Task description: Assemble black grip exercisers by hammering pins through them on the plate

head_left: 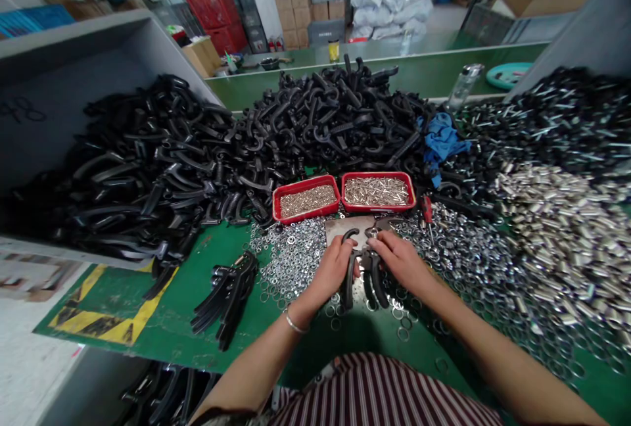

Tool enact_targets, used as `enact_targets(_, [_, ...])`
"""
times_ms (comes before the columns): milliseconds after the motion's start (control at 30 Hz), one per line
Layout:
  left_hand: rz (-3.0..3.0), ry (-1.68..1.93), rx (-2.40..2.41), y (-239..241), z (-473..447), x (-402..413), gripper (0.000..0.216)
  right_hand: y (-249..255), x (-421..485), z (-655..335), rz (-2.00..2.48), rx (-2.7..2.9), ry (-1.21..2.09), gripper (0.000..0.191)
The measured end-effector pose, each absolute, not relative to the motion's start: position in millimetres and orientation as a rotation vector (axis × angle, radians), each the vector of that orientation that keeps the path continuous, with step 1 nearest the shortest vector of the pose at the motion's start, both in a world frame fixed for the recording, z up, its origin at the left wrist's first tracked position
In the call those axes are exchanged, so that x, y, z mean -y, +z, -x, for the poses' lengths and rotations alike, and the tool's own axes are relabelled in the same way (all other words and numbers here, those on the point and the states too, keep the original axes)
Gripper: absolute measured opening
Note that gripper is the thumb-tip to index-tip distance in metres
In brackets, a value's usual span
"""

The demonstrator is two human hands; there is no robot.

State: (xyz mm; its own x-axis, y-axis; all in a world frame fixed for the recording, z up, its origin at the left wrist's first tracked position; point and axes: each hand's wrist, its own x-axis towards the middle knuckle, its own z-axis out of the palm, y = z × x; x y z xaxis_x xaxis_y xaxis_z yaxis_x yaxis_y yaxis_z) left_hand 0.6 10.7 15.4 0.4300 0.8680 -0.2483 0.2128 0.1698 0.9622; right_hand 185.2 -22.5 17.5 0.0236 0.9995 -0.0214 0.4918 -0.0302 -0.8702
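My left hand (334, 267) is closed on a black plier-like part (377, 281) with two curved handles pointing toward me and a hooked upper end. My right hand (398, 259) grips the same part from the other side, with thumb and fingers near its metal joint. The part is held over a flat metal plate (340, 225) on the bench. Small shiny rings (290, 261) lie left of the plate. A red-handled screwdriver (426, 210) rests beyond my right hand. Fingertips on the underside are hidden.
Two red trays (340, 197) hold small metal pins and bits. Black curved parts (320, 117) are heaped behind them. Silvery cylinders (566, 229) are piled right. A group of black handles (224, 298) lies left on the green bench (172, 321). A blue cloth (441, 138) tops the heap.
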Motion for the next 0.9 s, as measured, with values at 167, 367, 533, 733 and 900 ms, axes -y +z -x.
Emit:
enact_targets(167, [-1.413, 0.577, -1.076, 16.0, -5.3, -8.3, 0.034, 22.0, 24.6, -186.5, 1.703, 1.769, 0.706, 0.032])
enact_targets(367, [-1.47, 0.486, -1.099, 14.1, -10.4, -5.1, 0.037, 22.0, 29.2, -185.4, 1.694, 1.867, 0.709, 0.03])
enact_targets(533, [-1.535, 0.452, -1.158, 8.4, -15.8, 0.1, 0.037, 17.3, 34.9, -178.6, 1.66, 1.806, 0.703, 0.031])
enact_targets(733, [-1.691, 0.515, -1.206, 15.2, -8.2, -0.6, 0.039, 23.3, 38.6, -170.2, 1.58, 1.619, 0.8, 0.033])
enact_targets(900, [-1.9, 0.383, -1.211, 31.1, 3.2, -5.1, 0.039, 44.1, 36.6, -174.2, 1.546, 1.627, 0.998, 0.034])
